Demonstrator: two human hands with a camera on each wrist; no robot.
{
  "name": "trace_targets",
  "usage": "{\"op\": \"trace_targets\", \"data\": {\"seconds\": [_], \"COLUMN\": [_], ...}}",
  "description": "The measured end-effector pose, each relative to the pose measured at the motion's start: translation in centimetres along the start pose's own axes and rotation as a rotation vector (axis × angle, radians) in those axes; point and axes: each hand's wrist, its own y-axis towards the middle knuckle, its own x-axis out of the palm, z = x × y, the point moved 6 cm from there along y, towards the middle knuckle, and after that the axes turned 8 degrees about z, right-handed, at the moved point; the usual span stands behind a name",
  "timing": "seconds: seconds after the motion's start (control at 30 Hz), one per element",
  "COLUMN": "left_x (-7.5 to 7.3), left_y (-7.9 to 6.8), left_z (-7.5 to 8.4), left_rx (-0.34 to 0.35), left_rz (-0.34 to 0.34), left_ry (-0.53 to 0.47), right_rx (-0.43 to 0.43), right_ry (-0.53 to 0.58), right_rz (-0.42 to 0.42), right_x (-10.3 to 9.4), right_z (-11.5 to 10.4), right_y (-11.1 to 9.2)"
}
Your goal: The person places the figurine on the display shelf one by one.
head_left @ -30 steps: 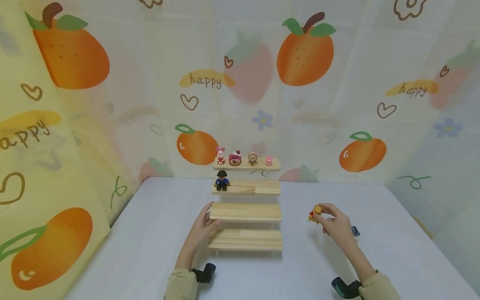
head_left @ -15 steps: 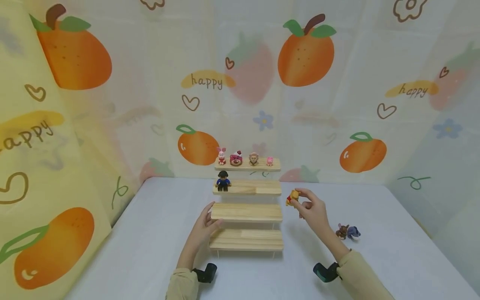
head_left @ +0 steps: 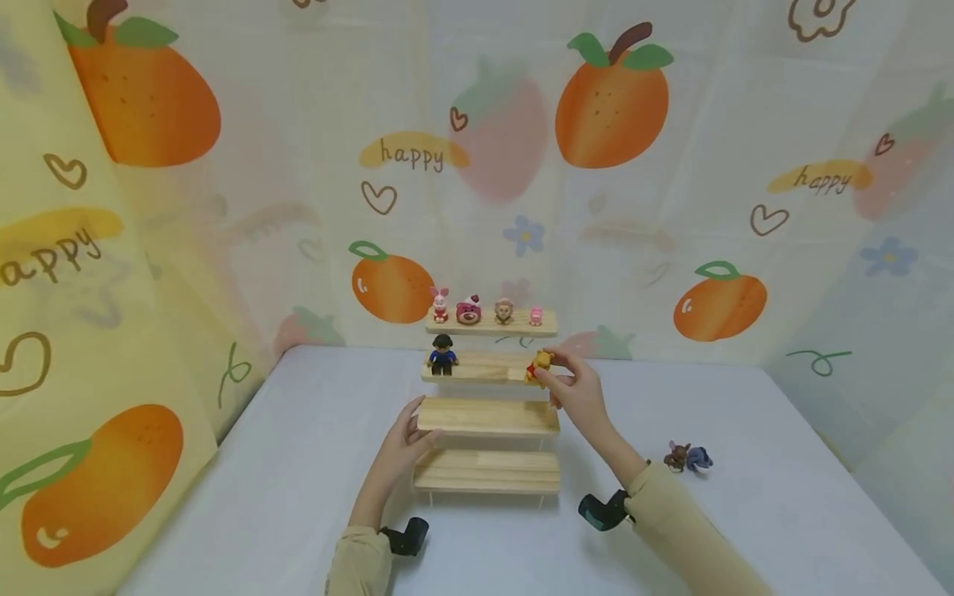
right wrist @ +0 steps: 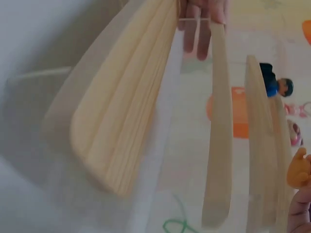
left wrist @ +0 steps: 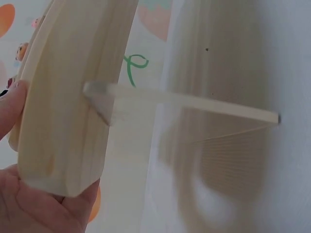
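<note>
A wooden tiered display stand (head_left: 488,416) stands in the middle of the table. My left hand (head_left: 398,443) grips the left end of its second-lowest board, thumb on the front and fingers behind; the left wrist view shows that board (left wrist: 63,111) from below. Between thumb and fingers my right hand (head_left: 581,393) pinches a yellow bear figurine (head_left: 538,367) in a red shirt, which overlaps the right end of the second board from the top. On that board's left end stands a black-haired toy figure (head_left: 443,356) in blue. The right wrist view catches only part of the bear figurine (right wrist: 299,170).
Along the top board sit several small figurines, among them a pink-eared one (head_left: 440,306) and a dark pink bear head (head_left: 469,311). To the right on the white table (head_left: 745,530) lie a brown figurine (head_left: 676,456) and a blue-grey one (head_left: 699,459). A fruit-printed cloth (head_left: 611,215) hangs behind.
My right hand has carried the bear figurine left and away from me, from over the table's right side to the second board. The left hand keeps its grip on the stand.
</note>
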Motion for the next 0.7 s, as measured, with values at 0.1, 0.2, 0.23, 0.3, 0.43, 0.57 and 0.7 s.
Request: {"op": "trace_targets", "data": {"seconds": [0.1, 0.2, 0.23, 0.3, 0.43, 0.57, 0.7], "left_x": [-0.1, -0.1, 0.0, 0.3, 0.5, 0.1, 0.0], "left_y": [0.0, -0.1, 0.0, 0.0, -0.2, -0.2, 0.0], "left_z": [-0.2, -0.4, -0.4, -0.6, -0.7, -0.4, -0.3], "left_rx": [0.007, 0.018, 0.02, 0.014, 0.007, 0.016, 0.011], "left_rz": [0.002, -0.001, -0.006, -0.014, -0.027, -0.007, -0.006], "left_ry": [-0.008, -0.027, -0.034, -0.039, -0.027, -0.002, -0.004], "right_rx": [0.02, 0.024, 0.03, 0.052, 0.094, 0.09, 0.116], "right_ry": [0.049, 0.075, 0.08, 0.077, 0.09, 0.071, 0.041], "right_rz": [-0.021, -0.04, -0.046, -0.052, -0.049, -0.056, -0.07], "right_x": [1.7, 3.0, 3.3, 3.8, 4.8, 6.0, 6.7], "right_z": [0.0, 0.3, 0.6, 1.4, 2.9, 2.9, 2.8], "right_y": [0.3, 0.7, 0.9, 1.2, 2.0, 2.6, 3.2]}}
